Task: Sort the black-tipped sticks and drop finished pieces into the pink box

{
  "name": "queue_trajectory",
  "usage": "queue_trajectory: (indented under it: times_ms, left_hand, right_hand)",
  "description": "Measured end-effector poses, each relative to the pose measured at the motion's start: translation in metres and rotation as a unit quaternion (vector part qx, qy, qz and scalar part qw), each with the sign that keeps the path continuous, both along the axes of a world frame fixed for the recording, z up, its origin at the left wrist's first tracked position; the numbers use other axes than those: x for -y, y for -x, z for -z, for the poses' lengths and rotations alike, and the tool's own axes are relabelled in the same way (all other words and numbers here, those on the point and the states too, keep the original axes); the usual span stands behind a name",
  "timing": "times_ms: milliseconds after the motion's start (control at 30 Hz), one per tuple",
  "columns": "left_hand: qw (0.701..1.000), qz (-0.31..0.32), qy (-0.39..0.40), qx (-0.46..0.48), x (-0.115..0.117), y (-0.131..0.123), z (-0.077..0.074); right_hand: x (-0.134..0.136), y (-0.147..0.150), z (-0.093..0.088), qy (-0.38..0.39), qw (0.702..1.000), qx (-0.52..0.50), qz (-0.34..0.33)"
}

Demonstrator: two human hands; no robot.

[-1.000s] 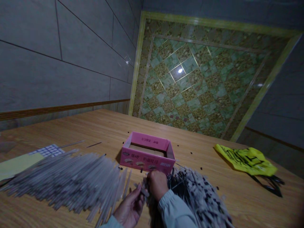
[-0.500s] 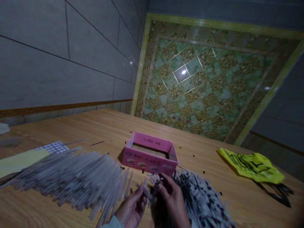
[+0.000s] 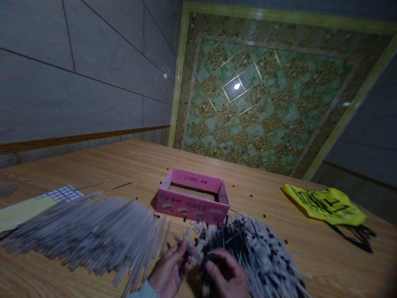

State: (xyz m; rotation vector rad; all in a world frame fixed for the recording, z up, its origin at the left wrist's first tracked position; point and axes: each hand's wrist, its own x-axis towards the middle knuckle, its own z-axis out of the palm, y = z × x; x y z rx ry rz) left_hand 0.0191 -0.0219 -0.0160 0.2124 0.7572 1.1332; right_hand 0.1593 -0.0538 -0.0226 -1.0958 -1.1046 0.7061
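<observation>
My left hand [image 3: 173, 263] is closed, thumb and finger pinching a short translucent plastic strip [image 3: 192, 252] that points toward the other hand. Beside it, my right hand [image 3: 228, 273] is curled with thumb and fingertips together at the strip's right end. Something small and dark shows at those fingertips, too blurred to name. A pile of thin dark sticks [image 3: 231, 234] with pale and black tips spreads behind and to the right of my right hand. Left of my left hand lies a wide heap of long translucent plastic tubes [image 3: 102, 231], side by side.
An open pink cardboard box [image 3: 192, 207] stands just beyond my hands. At the right lies a yellow bag [image 3: 324, 205] with black straps. Yellow paper [image 3: 27, 213] and a blue-checked sheet [image 3: 63, 193] lie at the left. Small black bits dot the wooden table [image 3: 124, 159].
My right hand has drawn down toward me, uncovering more of the dark sticks behind it. My left hand keeps its pinch on the strip. The camera view has shifted slightly.
</observation>
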Motion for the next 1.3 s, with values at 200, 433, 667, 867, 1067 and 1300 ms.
queue_trajectory:
  times_ms: [200,433,667,867,1067,1300]
  left_hand:
    - [1.0,0.006,-0.006,-0.01,-0.002,-0.001,0.005]
    - [0.999,0.009,-0.024,-0.036,-0.002,-0.001,0.006]
    - [0.997,0.026,-0.052,-0.053,-0.002,-0.002,0.009]
    - [0.994,0.013,-0.08,-0.074,0.0,-0.003,0.006]
    - [0.99,0.009,-0.104,-0.093,0.003,-0.004,0.002]
    - [0.99,0.01,-0.106,-0.088,0.001,-0.005,0.008]
  right_hand:
    - [0.005,0.002,-0.009,-0.117,0.983,0.139,0.023]
    - [0.005,0.004,-0.007,-0.178,0.965,0.188,0.031]
    - [0.006,0.003,-0.005,-0.17,0.961,0.215,0.031]
    - [0.005,0.002,-0.001,-0.175,0.958,0.224,0.04]
    - [0.004,-0.002,0.006,-0.093,0.961,0.255,0.057]
    - [0.002,-0.009,0.015,-0.058,0.911,0.405,0.057]
